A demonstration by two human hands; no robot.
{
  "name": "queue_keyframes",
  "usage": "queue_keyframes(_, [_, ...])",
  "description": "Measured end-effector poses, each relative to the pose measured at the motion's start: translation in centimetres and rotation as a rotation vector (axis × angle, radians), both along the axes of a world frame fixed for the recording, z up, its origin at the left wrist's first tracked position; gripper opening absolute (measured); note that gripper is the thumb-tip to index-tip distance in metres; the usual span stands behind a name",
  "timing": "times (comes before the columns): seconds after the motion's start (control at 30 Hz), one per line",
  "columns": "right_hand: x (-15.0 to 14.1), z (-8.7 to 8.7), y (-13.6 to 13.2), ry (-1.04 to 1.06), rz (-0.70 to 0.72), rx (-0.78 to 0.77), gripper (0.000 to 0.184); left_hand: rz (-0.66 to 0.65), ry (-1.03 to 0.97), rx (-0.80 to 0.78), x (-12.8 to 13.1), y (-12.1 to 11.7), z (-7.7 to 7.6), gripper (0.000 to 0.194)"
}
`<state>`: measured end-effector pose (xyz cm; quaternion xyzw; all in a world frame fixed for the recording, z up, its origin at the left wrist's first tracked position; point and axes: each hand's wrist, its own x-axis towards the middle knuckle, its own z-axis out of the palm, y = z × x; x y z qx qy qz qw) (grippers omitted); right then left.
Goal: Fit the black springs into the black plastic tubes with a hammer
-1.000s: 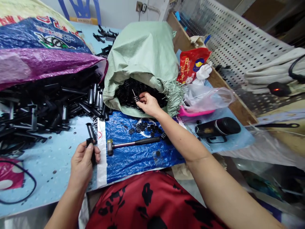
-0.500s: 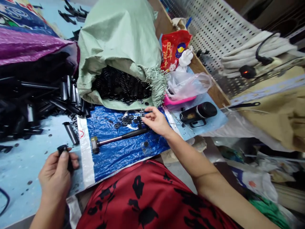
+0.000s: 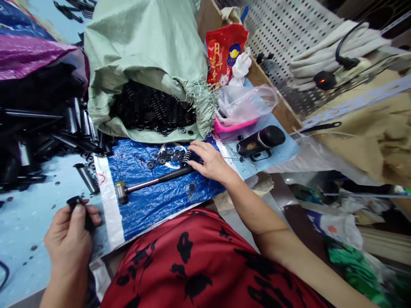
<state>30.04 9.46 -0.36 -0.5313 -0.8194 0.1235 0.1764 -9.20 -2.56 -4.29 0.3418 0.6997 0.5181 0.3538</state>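
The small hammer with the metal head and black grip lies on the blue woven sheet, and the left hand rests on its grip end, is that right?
Not quite. The head view shows the right hand at the grip end of the small hammer on the blue woven sheet. The left hand holds a short black tube.

The right hand (image 3: 210,161) has left the green sack (image 3: 144,64) and lowered onto the hammer (image 3: 154,182) handle.
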Motion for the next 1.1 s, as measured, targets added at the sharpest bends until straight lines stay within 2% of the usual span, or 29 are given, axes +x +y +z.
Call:
queue_keyframes(0.03, [0.0,-0.2,0.2,-0.011,0.056,-0.008,0.052,0.013,-0.039,0.004,0.0,-0.1,-0.1,0.031])
queue_keyframes(0.1, [-0.2,-0.7,0.5,-0.031,0.062,-0.038,0.059,0.035,-0.092,0.019,0.0,-0.1,-0.2,0.03])
queue_keyframes(0.27, [-0.8,-1.7,-0.1,-0.099,-0.075,-0.04,0.036,0.056,-0.088,0.015,0.0,-0.1,-0.3,0.032])
queue_keyframes(0.33, [-0.8,-1.5,-0.2,-0.103,-0.07,-0.011,0.034,0.051,-0.093,0.012,0.0,-0.1,-0.3,0.034])
queue_keyframes(0.4, [-1.0,-1.0,0.3,-0.049,-0.008,0.027,0.034,0.045,-0.101,0.012,0.0,0.0,-0.2,0.036])
queue_keyframes(0.5, [-2.1,-0.1,3.0,0.063,0.056,0.053,0.037,0.049,-0.072,-0.001,0.1,0.1,-0.2,0.038])
queue_keyframes(0.63, [-4.6,1.0,8.9,0.01,-0.109,0.041,0.038,0.042,-0.032,-0.023,0.2,-0.1,-0.3,0.037])
queue_keyframes(0.73, [-7.5,1.5,13.2,-0.062,-0.136,0.035,0.04,0.033,-0.049,-0.032,0.2,-0.3,-0.6,0.037])
queue_keyframes(0.83, [-10.9,1.5,16.7,-0.167,-0.213,-0.061,0.042,0.036,-0.02,-0.037,0.2,-0.3,-0.7,0.038])
queue_keyframes(0.93, [-13.8,0.8,19.0,-0.265,-0.313,-0.206,0.057,0.016,0.029,-0.037,0.3,-0.3,-0.5,0.042])
queue_keyframes(1.0, [-14.6,0.2,19.8,-0.258,-0.349,-0.272,0.065,-0.001,0.037,-0.038,0.3,-0.4,-0.4,0.044])
queue_keyframes(1.1, [-14.3,-0.7,20.0,-0.167,-0.38,-0.302,0.058,-0.003,0.043,-0.04,0.3,-0.5,-0.6,0.046])
